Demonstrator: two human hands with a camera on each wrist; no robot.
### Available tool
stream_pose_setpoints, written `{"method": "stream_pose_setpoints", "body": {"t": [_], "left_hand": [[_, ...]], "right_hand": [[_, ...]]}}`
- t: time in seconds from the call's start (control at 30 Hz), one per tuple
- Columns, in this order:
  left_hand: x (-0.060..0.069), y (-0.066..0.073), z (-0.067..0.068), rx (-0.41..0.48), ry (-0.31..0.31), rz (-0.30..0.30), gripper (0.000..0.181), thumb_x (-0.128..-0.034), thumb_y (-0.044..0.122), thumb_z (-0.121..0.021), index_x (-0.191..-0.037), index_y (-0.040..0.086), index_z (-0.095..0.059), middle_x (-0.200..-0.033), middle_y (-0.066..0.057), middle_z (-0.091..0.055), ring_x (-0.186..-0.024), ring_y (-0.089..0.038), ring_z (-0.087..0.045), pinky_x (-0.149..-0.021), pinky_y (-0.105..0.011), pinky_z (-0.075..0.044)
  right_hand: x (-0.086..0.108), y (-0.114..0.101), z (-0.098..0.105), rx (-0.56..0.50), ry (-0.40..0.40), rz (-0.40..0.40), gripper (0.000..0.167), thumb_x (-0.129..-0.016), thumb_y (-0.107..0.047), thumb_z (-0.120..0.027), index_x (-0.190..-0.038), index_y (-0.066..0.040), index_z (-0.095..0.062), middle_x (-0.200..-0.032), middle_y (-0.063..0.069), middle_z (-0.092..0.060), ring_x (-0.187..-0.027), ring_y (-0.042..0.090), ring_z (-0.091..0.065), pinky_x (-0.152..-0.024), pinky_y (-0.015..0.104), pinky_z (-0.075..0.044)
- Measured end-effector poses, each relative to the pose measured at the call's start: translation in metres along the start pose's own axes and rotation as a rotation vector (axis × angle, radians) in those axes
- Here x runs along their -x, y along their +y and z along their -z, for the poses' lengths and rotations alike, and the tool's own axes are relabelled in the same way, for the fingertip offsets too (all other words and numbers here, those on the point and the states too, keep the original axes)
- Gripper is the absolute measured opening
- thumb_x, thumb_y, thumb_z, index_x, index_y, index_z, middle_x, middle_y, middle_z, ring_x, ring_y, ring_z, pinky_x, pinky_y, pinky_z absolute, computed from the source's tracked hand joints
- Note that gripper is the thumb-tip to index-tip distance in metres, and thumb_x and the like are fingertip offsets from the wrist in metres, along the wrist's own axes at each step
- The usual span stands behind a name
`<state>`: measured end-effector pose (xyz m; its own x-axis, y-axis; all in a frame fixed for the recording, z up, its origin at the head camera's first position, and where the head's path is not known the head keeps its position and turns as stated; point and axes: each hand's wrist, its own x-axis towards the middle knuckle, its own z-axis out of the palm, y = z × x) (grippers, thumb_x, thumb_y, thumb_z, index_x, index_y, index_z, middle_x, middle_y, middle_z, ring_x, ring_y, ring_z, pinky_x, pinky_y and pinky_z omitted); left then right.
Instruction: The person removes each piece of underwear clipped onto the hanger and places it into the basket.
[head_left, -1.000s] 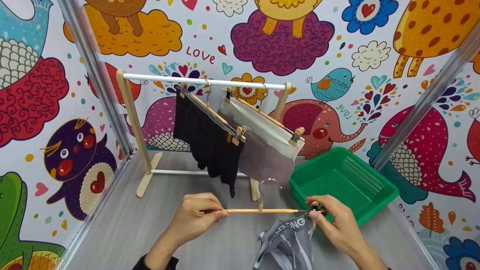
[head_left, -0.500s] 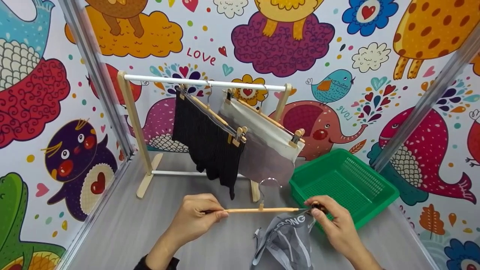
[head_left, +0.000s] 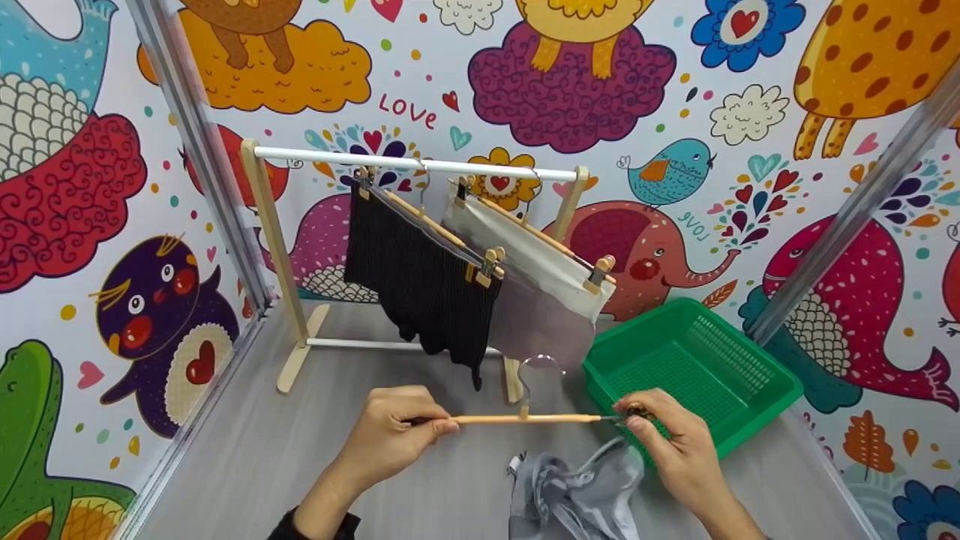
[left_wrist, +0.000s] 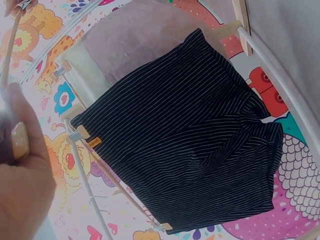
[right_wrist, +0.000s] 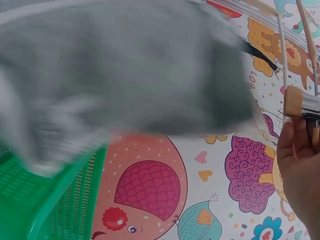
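Two bare hands hold a slim, straight hanger of pale orange-brown wood (head_left: 559,418) level above a grey tabletop (head_left: 232,457). Take its middle as the clock's centre. At 9 o'clock the left hand (head_left: 399,426) has a grip on the hanger's end between thumb and fingers. At 3 o'clock the right hand (head_left: 670,441) pinches a wood-faced, metal-bodied clip (right_wrist: 294,102) on the other end. A curved, shiny metal hook (head_left: 541,358) rises toward 12. Near 5 o'clock, below the right hand, is a limp grey cloth garment (head_left: 574,495), crumpled into satiny folds with paler stripes; in the right wrist view it is blurred and stands apart from the clip.

The hanger should feel light, stiff and smooth, easily held by its ends. The garment looks light, soft and rather slippery, unlikely to break; a flat pinch on a straightened edge would hold better than one on loose folds.

Toward 11 o'clock, a wood-and-white rack (head_left: 276,247) carries black pinstriped shorts (head_left: 420,289) and a cream-and-mauve garment (head_left: 544,304). A green plastic basket (head_left: 780,390) sits between 2 and 3.
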<state>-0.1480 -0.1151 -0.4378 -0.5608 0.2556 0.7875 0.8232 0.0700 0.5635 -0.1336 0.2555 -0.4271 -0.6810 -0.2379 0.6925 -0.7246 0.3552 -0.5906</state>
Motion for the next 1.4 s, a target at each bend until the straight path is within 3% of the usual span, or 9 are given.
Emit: {"method": "stream_pose_setpoints", "body": {"t": [0.2,0.43,0.67,0.87,1.0,1.13,1.3,1.4], "left_hand": [[0.0,-0.002,0.0,-0.002,0.004,-0.011,0.02,-0.0752,-0.009,-0.087,-0.079,0.008,-0.078,-0.063,-0.001,-0.06,-0.051,-0.009,-0.051,-0.045,-0.016,-0.041],[0.001,0.0,0.002,0.007,0.0,0.001,0.02,-0.0761,-0.01,-0.086,-0.081,0.008,-0.079,-0.064,-0.002,-0.061,-0.052,-0.01,-0.052,-0.045,-0.016,-0.042],[0.006,-0.001,0.009,0.043,0.011,0.01,0.015,-0.0787,-0.009,-0.084,-0.084,0.004,-0.079,-0.066,-0.005,-0.064,-0.052,-0.013,-0.058,-0.045,-0.018,-0.046],[0.009,0.007,0.018,0.038,0.049,0.066,0.008,-0.0831,0.0,-0.084,-0.084,0.006,-0.081,-0.068,-0.003,-0.066,-0.053,-0.014,-0.061,-0.046,-0.019,-0.048],[0.011,0.013,0.022,0.036,0.064,0.106,0.005,-0.0862,0.005,-0.084,-0.083,0.003,-0.08,-0.068,-0.002,-0.066,-0.054,-0.015,-0.062,-0.046,-0.021,-0.049],[0.014,0.017,0.027,0.024,0.073,0.141,0.013,-0.0896,0.012,-0.083,-0.083,0.001,-0.08,-0.068,-0.001,-0.066,-0.054,-0.014,-0.062,-0.046,-0.022,-0.05],[0.019,0.018,0.034,0.009,0.09,0.111,0.007,-0.0847,-0.003,-0.083,-0.085,0.004,-0.08,-0.069,-0.003,-0.066,-0.054,-0.013,-0.062,-0.046,-0.021,-0.05],[0.023,0.017,0.039,0.008,0.109,0.091,0.016,-0.08,-0.012,-0.083,-0.084,0.003,-0.08,-0.069,-0.004,-0.067,-0.054,-0.013,-0.063,-0.047,-0.02,-0.05]], "right_hand": [[-0.002,-0.002,0.002,0.022,-0.028,-0.003,0.04,-0.09,0.023,-0.062,-0.114,-0.007,-0.074,-0.102,0.009,-0.072,-0.093,0.013,-0.067,-0.077,0.021,-0.055],[0.0,0.006,-0.003,0.015,0.009,0.024,0.042,-0.088,0.024,-0.062,-0.118,-0.004,-0.072,-0.102,0.009,-0.071,-0.09,0.012,-0.066,-0.08,0.018,-0.051],[0.0,0.008,-0.006,-0.014,-0.021,0.023,0.048,-0.086,0.013,-0.073,-0.132,0.001,-0.066,-0.111,0.012,-0.072,-0.101,0.013,-0.067,-0.087,0.018,-0.051],[0.001,0.006,-0.004,-0.064,-0.059,-0.054,0.068,-0.085,0.016,-0.072,-0.149,0.002,-0.051,-0.139,0.009,-0.065,-0.125,0.012,-0.06,-0.095,0.023,-0.051],[0.005,0.009,-0.005,-0.064,-0.064,-0.132,0.069,-0.089,0.012,-0.071,-0.153,-0.004,-0.049,-0.146,0.008,-0.061,-0.132,0.013,-0.055,-0.1,0.022,-0.047],[0.013,0.016,-0.008,-0.027,-0.069,-0.216,0.069,-0.09,0.008,-0.073,-0.153,-0.01,-0.051,-0.15,0.005,-0.057,-0.135,0.01,-0.053,-0.102,0.018,-0.044],[0.026,0.028,-0.013,0.063,-0.093,-0.295,0.073,-0.089,-0.001,-0.079,-0.155,-0.015,-0.05,-0.155,0.006,-0.053,-0.139,0.002,-0.046,-0.105,0.019,-0.041],[0.033,0.034,-0.016,0.14,-0.119,-0.322,0.076,-0.088,-0.011,-0.084,-0.156,-0.018,-0.05,-0.158,0.004,-0.05,-0.142,-0.001,-0.041,-0.109,0.032,-0.044]]}}
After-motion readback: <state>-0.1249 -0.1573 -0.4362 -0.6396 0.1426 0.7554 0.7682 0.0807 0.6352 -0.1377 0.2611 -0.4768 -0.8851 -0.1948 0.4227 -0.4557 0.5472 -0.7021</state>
